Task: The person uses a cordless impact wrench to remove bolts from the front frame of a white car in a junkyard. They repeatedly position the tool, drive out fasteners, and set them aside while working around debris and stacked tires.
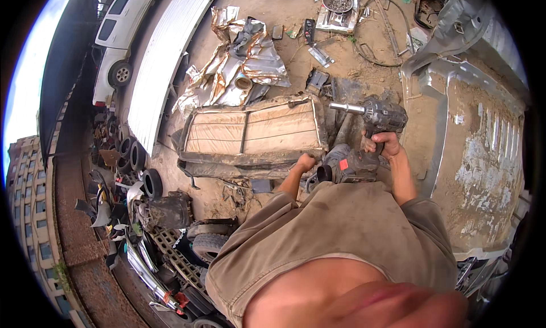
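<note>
While the right hand wraps its fingers around the grip of a power drill held above the dirt ground, the left hand is a closed fist beside a worn seat cushion.

- A white car stands at the upper left beside a long corrugated metal sheet.
- Crumpled silver foil lies on the dirt.
- Old tyres sit piled at the left.
- A bowl of small metal parts rests up top.
</note>
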